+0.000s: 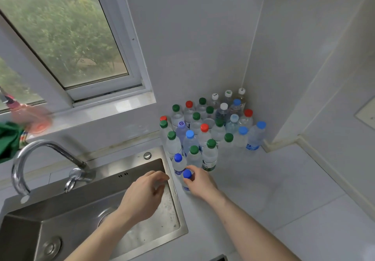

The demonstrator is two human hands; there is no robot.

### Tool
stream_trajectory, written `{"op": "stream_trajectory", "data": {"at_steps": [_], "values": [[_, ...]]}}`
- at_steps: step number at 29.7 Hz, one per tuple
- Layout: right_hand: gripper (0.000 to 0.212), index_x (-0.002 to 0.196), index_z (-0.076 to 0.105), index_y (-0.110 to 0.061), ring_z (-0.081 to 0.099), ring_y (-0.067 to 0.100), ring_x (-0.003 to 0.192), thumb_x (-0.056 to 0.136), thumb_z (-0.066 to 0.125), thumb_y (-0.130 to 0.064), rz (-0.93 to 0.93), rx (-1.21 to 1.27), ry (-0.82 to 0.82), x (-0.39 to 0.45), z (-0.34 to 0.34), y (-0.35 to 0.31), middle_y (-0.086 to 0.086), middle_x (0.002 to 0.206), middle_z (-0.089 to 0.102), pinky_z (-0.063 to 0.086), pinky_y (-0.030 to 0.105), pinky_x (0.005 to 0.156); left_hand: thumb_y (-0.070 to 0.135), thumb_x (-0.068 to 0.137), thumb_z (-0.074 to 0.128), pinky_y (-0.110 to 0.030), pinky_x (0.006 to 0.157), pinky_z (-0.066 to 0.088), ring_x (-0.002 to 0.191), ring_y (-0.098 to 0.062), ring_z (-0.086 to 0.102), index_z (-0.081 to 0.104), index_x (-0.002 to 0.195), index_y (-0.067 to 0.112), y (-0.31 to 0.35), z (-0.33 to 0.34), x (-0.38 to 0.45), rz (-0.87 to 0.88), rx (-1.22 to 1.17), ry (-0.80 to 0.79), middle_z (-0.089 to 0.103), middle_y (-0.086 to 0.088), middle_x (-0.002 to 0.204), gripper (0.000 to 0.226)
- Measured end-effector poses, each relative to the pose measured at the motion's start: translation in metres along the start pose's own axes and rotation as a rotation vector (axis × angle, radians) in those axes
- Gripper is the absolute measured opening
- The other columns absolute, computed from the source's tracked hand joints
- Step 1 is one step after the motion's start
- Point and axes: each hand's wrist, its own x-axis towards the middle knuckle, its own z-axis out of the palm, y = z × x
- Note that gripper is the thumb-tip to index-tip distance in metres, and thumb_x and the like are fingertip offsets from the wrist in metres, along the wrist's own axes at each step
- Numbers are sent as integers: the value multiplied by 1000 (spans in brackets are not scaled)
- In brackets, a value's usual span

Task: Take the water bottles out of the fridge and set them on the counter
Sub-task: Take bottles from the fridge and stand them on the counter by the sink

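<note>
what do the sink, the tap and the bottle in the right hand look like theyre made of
Sink: brushed stainless steel by its dull grey sheen. Tap: polished, chrome-like metal, mirror-bright. Bottle in the right hand: clear thin plastic, see-through, with a glossy blue cap, probably plastic too.

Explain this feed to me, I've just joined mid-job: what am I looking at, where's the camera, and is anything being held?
There is no machine here: a person works with bare hands, filmed by one wide-angle camera worn on the head, looking down. The right hand has its grip on a blue-capped bottle standing on the counter, at the near edge of a cluster of bottles in the corner. The left hand hovers open over the steel sink, holding nothing. A tap stands left, below a window.
</note>
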Motion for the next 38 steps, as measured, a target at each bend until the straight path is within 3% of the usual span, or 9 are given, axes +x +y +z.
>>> {"op": "stream_trajectory", "data": {"at_steps": [6, 10, 15, 19, 24, 30, 38], "values": [[66, 157, 33, -39, 56, 13, 112, 99, 64, -34, 71, 8, 56, -32, -14, 4, -9, 125, 57, 47, 28, 94, 26, 101, 53, -21, 82, 52, 92, 1, 63, 64, 120, 41, 2, 2, 6, 78, -50, -59, 62, 25, 118, 27], [61, 154, 36, -44, 52, 8, 99, 99, 62, -40, 80, 84, 147, -74, -18, 5, -15, 122, 56, 40, 23, 87, 26, 101, 54, -26, 83, 54, 86, -2, 65, 63, 122, 40, 2, 7, 9, 127, -67, -92, 61, 23, 115, 26], [58, 150, 43, -45, 61, 3, 76, 96, 65, -35, 169, 164, 259, -141, -3, 6, -22, 123, 52, 51, 23, 89, 29, 101, 56, -26, 79, 52, 80, -1, 63, 61, 121, 41, 11, 19, 8, 323, -67, -190, 58, 26, 120, 24], [57, 147, 43, -49, 65, 0, 96, 96, 64, -37, 254, 232, 364, -191, 8, 6, -26, 126, 51, 53, 24, 94, 27, 101, 56, -26, 80, 54, 83, 3, 64, 61, 124, 41, 14, 27, 6, 469, -91, -277, 56, 26, 122, 27], [54, 145, 42, -54, 54, -7, 117, 98, 64, -37, 346, 277, 493, -247, 21, 1, -29, 131, 51, 47, 23, 103, 29, 100, 56, -25, 81, 54, 93, 6, 62, 60, 122, 43, 11, 39, -12, 553, -134, -371, 55, 29, 121, 26], [54, 146, 42, -54, 50, -10, 123, 99, 64, -38, 440, 325, 659, -301, 35, -9, -31, 135, 50, 42, 19, 107, 26, 99, 60, -23, 88, 50, 108, 1, 58, 61, 120, 44, 19, 34, -24, 706, -158, -448, 54, 30, 121, 28], [50, 143, 44, -56, 50, -9, 125, 101, 62, -37, 517, 324, 828, -371, 42, -7, -32, 136, 50, 43, 22, 108, 26, 97, 63, -26, 88, 50, 110, 8, 54, 62, 116, 46, 65, 34, -51, 891, -238, -447, 53, 37, 120, 27]]}}
